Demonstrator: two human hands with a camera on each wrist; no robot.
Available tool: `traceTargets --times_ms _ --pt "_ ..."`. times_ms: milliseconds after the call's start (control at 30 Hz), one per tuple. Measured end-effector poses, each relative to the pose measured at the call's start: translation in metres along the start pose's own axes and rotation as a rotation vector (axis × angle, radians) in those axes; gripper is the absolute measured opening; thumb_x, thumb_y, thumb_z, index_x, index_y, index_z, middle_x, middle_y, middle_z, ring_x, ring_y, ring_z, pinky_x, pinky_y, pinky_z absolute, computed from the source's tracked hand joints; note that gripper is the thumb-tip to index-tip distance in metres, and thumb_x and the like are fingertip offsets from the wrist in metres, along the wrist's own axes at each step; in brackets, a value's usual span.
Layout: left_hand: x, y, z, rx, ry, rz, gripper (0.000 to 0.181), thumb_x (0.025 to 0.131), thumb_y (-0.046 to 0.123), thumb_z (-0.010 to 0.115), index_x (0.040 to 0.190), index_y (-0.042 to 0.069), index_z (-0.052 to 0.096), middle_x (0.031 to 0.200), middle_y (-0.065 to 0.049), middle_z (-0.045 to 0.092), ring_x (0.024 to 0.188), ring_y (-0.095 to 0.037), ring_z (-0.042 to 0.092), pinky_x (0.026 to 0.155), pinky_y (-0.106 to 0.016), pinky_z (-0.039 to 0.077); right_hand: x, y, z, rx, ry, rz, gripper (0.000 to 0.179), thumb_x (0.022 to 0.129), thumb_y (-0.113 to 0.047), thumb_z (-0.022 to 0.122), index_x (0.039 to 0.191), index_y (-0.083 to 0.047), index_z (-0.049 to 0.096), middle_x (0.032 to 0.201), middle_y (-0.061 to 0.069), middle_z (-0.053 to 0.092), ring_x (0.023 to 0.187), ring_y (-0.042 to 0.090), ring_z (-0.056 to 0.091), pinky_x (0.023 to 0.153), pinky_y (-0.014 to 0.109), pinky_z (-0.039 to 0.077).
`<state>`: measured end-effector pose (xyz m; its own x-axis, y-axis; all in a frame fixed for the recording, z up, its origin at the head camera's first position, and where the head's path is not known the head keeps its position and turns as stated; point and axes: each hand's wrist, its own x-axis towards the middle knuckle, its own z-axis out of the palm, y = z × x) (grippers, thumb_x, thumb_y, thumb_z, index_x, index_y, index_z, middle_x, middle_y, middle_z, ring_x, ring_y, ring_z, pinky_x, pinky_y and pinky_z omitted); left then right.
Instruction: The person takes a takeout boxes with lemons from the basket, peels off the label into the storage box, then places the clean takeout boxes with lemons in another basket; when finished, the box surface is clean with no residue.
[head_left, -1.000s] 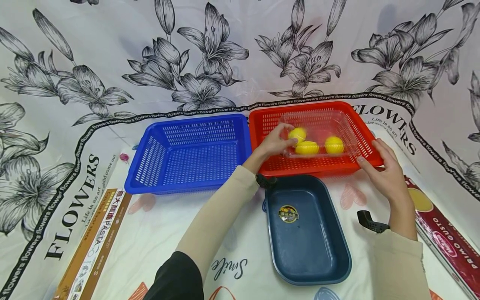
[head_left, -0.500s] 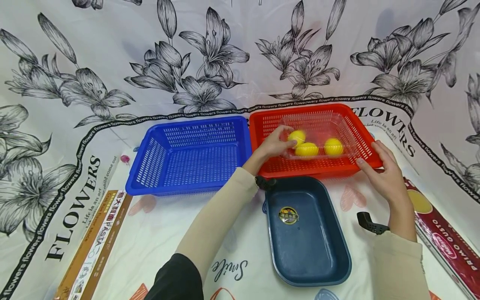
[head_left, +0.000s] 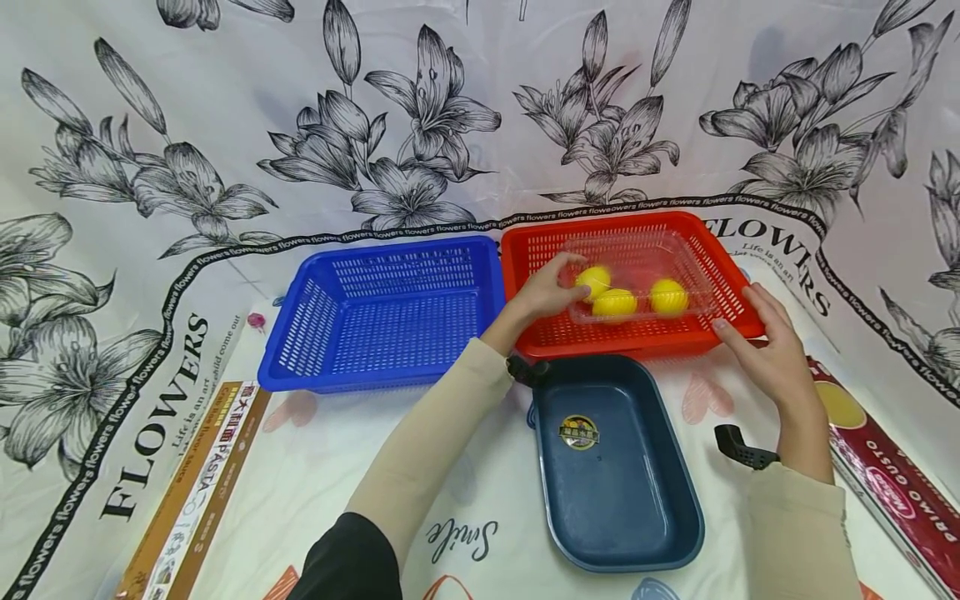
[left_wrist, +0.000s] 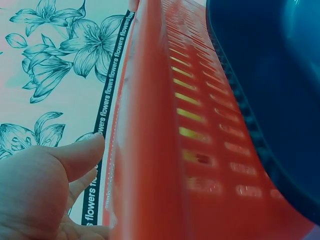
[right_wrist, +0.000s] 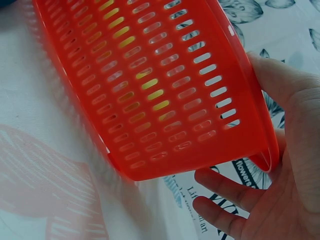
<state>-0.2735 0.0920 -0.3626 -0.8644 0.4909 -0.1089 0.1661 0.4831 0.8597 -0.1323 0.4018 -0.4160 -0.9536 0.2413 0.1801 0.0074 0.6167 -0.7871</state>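
My left hand (head_left: 551, 288) reaches over the near side of a red basket (head_left: 536, 337). Its thumb and fingers are spread around the left end of a clear plastic container (head_left: 693, 254), right at a yellow lemon (head_left: 596, 283); I cannot tell whether they pinch anything. Two more lemons lie farther right in the container, including one at its right end (head_left: 668, 297). In the left wrist view the basket's near rim hides the fingers' contact. My right hand (head_left: 776, 350) grips the basket's right front corner, thumb along the rim in the right wrist view, two fingers extended below.
A blue basket (head_left: 405, 379) stands left of the red one. A dark blue tray (head_left: 618, 508) lies in front of the red basket, close to the left wrist. Pasta boxes lie at the left (head_left: 187, 500) and right (head_left: 892, 479). A flowered cloth hangs behind.
The scene has shifted slightly downward in the head view. Both hands keep their places at the container and the basket, and the lemons have not moved within it.
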Motion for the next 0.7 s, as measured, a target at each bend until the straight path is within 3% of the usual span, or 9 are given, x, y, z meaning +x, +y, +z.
traceTargets --times_ms 133,267,333,433,500,567,633,700 --pt "-0.001 0.0 -0.001 0.016 0.012 0.003 0.051 0.099 0.024 0.066 0.147 0.017 0.05 0.157 -0.01 0.046 0.144 -0.032 0.044 0.116 -0.053 0.041 0.002 0.001 0.001 -0.013 -0.009 0.016 0.075 0.099 -0.04 0.061 0.162 -0.019 0.027 0.172 0.0 0.017 0.155 0.035 0.023 0.099 0.003 0.034" --pt "-0.005 0.001 -0.003 0.021 0.033 0.028 0.048 0.1 0.026 0.065 0.146 0.019 0.052 0.158 -0.006 0.045 0.147 -0.031 0.041 0.118 -0.055 0.038 0.004 0.002 0.001 -0.024 -0.015 0.022 0.076 0.099 -0.042 0.061 0.163 -0.02 0.026 0.172 -0.001 0.017 0.155 0.036 0.023 0.093 0.001 0.035" --pt "-0.008 0.001 -0.005 0.021 0.043 0.051 0.047 0.1 0.027 0.064 0.146 0.02 0.053 0.159 -0.004 0.045 0.147 -0.031 0.041 0.118 -0.055 0.038 0.005 0.002 0.002 -0.024 -0.015 0.019 0.075 0.099 -0.042 0.061 0.163 -0.021 0.027 0.172 -0.003 0.016 0.155 0.035 0.022 0.098 0.004 0.036" --pt "-0.014 0.0 -0.009 0.016 0.049 0.105 0.046 0.101 0.029 0.063 0.145 0.02 0.053 0.139 -0.009 0.057 0.121 -0.027 0.059 0.1 -0.04 0.053 0.007 0.001 0.003 -0.019 -0.014 0.012 0.075 0.099 -0.041 0.06 0.163 -0.02 0.027 0.172 -0.002 0.016 0.156 0.035 0.021 0.115 0.019 0.035" --pt "-0.02 0.0 -0.012 0.005 0.057 0.133 0.045 0.101 0.029 0.063 0.144 0.021 0.054 0.121 -0.01 0.06 0.099 -0.027 0.059 0.082 -0.034 0.053 0.007 0.0 0.004 -0.014 -0.016 0.008 0.074 0.1 -0.041 0.059 0.163 -0.019 0.026 0.172 -0.002 0.015 0.155 0.036 0.022 0.121 0.029 0.032" --pt "-0.026 -0.001 -0.014 -0.002 0.067 0.153 0.044 0.101 0.031 0.063 0.143 0.023 0.055 0.113 -0.008 0.059 0.097 -0.027 0.058 0.079 -0.033 0.052 0.008 0.0 0.005 -0.01 -0.018 0.002 0.074 0.1 -0.04 0.059 0.163 -0.019 0.026 0.172 0.0 0.016 0.155 0.038 0.022 0.12 0.027 0.032" --pt "-0.032 -0.002 -0.017 -0.011 0.083 0.167 0.044 0.101 0.031 0.064 0.143 0.025 0.055 0.125 -0.006 0.061 0.117 -0.028 0.059 0.095 -0.041 0.053 0.009 -0.001 0.005 -0.011 -0.019 -0.003 0.074 0.099 -0.041 0.06 0.162 -0.019 0.027 0.172 -0.001 0.016 0.154 0.038 0.023 0.11 0.014 0.034" --pt "-0.04 -0.004 -0.02 -0.02 0.088 0.18 0.044 0.101 0.031 0.063 0.144 0.026 0.054 0.14 -0.005 0.058 0.138 -0.03 0.05 0.112 -0.053 0.045 0.01 0.0 0.006 -0.01 -0.02 -0.011 0.074 0.099 -0.04 0.06 0.162 -0.019 0.027 0.172 -0.001 0.017 0.154 0.037 0.024 0.1 0.005 0.034"
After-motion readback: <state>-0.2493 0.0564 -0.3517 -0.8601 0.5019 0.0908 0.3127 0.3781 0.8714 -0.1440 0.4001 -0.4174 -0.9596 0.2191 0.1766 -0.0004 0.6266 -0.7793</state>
